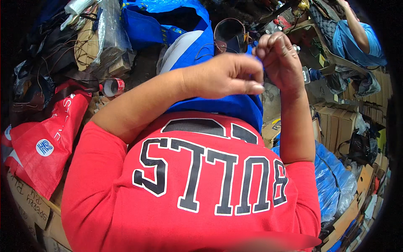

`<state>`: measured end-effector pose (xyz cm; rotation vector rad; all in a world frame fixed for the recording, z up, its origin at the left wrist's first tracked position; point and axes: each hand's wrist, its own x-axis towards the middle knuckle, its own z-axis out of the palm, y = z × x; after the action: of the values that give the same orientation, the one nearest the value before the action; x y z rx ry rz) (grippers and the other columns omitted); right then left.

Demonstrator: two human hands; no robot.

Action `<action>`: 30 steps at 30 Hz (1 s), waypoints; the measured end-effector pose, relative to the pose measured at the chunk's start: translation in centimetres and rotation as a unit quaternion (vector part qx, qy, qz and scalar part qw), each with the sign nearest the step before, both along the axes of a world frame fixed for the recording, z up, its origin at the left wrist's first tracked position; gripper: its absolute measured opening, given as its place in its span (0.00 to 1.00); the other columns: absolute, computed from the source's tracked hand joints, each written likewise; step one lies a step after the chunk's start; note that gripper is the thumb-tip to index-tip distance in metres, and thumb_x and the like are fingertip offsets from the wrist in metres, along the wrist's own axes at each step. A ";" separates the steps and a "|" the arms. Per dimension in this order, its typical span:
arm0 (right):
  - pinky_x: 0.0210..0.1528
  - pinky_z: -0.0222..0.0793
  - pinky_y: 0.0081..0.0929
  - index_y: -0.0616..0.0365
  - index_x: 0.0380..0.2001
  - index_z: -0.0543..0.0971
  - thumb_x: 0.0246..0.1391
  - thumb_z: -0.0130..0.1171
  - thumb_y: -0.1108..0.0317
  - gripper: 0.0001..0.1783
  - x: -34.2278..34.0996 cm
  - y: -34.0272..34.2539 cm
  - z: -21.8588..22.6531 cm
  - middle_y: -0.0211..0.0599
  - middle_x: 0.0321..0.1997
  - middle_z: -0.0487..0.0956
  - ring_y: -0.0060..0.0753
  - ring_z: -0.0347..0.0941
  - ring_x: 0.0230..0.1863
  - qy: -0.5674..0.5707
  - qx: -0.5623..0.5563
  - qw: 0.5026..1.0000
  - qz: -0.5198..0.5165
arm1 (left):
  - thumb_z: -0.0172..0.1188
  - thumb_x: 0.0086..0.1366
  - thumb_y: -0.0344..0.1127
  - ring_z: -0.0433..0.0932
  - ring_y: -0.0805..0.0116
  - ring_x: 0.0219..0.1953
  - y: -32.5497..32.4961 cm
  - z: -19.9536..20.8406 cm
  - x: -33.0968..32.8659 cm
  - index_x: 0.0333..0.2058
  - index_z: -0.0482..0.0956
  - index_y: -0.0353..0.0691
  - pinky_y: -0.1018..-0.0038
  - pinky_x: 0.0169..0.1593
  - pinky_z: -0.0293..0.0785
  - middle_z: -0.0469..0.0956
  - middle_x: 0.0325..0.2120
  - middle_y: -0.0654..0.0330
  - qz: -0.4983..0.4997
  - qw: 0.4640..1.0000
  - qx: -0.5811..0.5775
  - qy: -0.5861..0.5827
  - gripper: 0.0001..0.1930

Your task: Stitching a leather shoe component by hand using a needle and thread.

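Observation:
My left hand (228,76) reaches across in front of my chest, its fingers curled toward the thumb. To its right and slightly higher, my right hand (281,59) is raised with fingers bent in and pressed together. What either hand holds, if anything, is too small to make out. The two hands are close but apart. Below them a blue cloth (218,110) covers my lap. Just beyond the hands stands a dark rounded item with a brown leather edge (229,33); its kind is unclear. A thin dark cord (202,51) curves near it.
A red bag (46,138) and a bottle with a red label (113,87) lie at left. A large blue bag (168,19) is ahead. Blue plastic wrapping (327,180) and stacked cardboard (336,126) are at right. Another person in light blue (354,42) sits at far right.

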<state>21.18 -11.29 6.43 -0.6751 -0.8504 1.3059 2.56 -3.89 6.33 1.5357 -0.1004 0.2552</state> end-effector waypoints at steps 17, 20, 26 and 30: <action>0.40 0.70 0.29 0.59 0.33 0.81 0.46 0.61 0.67 0.10 19.8 -23.1 -9.0 0.43 0.34 0.80 0.36 0.78 0.35 -0.751 -0.453 0.466 -0.117 | 0.58 0.62 0.40 0.78 0.71 0.33 17.6 4.9 -20.1 0.35 0.82 0.43 0.75 0.40 0.72 0.82 0.33 0.61 0.741 0.491 0.457 0.032 0.09; 0.42 0.68 0.22 0.59 0.37 0.81 0.48 0.61 0.71 0.11 12.7 -13.4 -8.6 0.36 0.35 0.80 0.26 0.74 0.37 -0.588 -0.316 0.730 -0.143 | 0.61 0.59 0.36 0.75 0.71 0.42 12.4 -1.3 -8.3 0.38 0.81 0.43 0.74 0.46 0.70 0.79 0.36 0.60 0.462 0.792 0.399 0.002 0.09; 0.44 0.66 0.20 0.59 0.35 0.80 0.48 0.61 0.75 0.08 4.1 -2.6 -5.4 0.29 0.34 0.78 0.21 0.72 0.38 -0.459 -0.199 0.863 -0.075 | 0.67 0.50 0.40 0.74 0.56 0.46 5.3 -6.0 4.1 0.41 0.77 0.43 0.69 0.50 0.70 0.73 0.45 0.56 0.233 0.876 0.422 0.034 0.20; 0.44 0.65 0.21 0.58 0.32 0.81 0.47 0.62 0.74 0.07 4.3 -1.5 -5.9 0.29 0.32 0.76 0.22 0.71 0.38 -0.506 -0.179 0.842 -0.054 | 0.68 0.47 0.46 0.74 0.54 0.43 6.3 -4.9 6.0 0.40 0.77 0.41 0.67 0.46 0.71 0.73 0.40 0.55 0.126 0.866 0.462 0.141 0.23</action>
<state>25.46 -12.75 0.52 -1.7717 -1.3796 0.9540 8.53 2.36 1.47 2.5383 0.2531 0.1894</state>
